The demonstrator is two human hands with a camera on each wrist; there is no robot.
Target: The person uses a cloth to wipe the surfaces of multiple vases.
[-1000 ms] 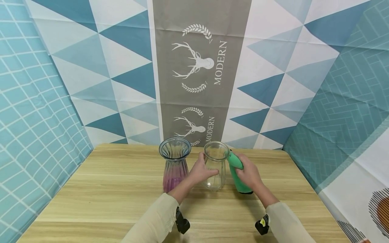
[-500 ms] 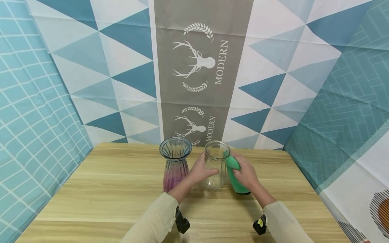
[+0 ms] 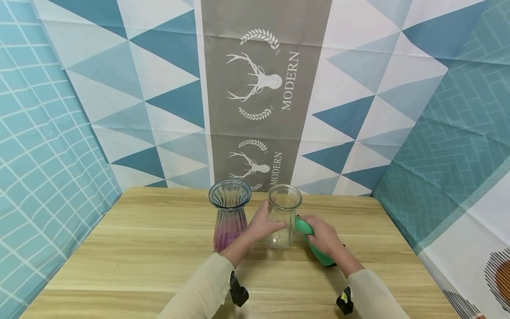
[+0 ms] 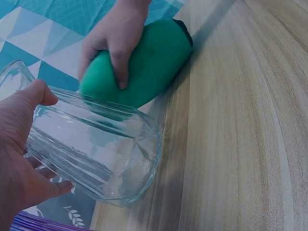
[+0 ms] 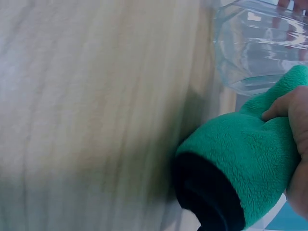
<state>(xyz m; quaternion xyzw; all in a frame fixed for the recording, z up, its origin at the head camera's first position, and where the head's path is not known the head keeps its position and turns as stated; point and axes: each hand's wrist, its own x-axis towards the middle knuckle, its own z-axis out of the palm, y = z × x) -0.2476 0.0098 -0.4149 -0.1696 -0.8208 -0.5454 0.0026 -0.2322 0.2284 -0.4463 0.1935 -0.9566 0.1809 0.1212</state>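
Note:
A clear glass vase (image 3: 287, 212) with a round rim stands on the table, and my left hand (image 3: 260, 223) holds its left side, thumb and fingers round the glass. To its right, my right hand (image 3: 322, 235) grips a fuzzy green cloth (image 5: 240, 159) with a black edge. In the left wrist view the bunched green cloth (image 4: 159, 62) lies along the vase's outer wall, its black edge low over the wood. Left of my left hand is a ribbed glass vase (image 3: 231, 221), blue-grey at the top and pink-purple below, partly covered by my left wrist.
The wooden table (image 3: 131, 248) runs back to a hanging with triangles and a deer print (image 3: 263, 82). Blue tile-patterned cloth (image 3: 40, 133) hangs at the left, teal patterned cloth (image 3: 450, 155) at the right.
My right hand and the green cloth first came in to the vase's rim, then slid down along its right side. The left hand and both vases stay in place.

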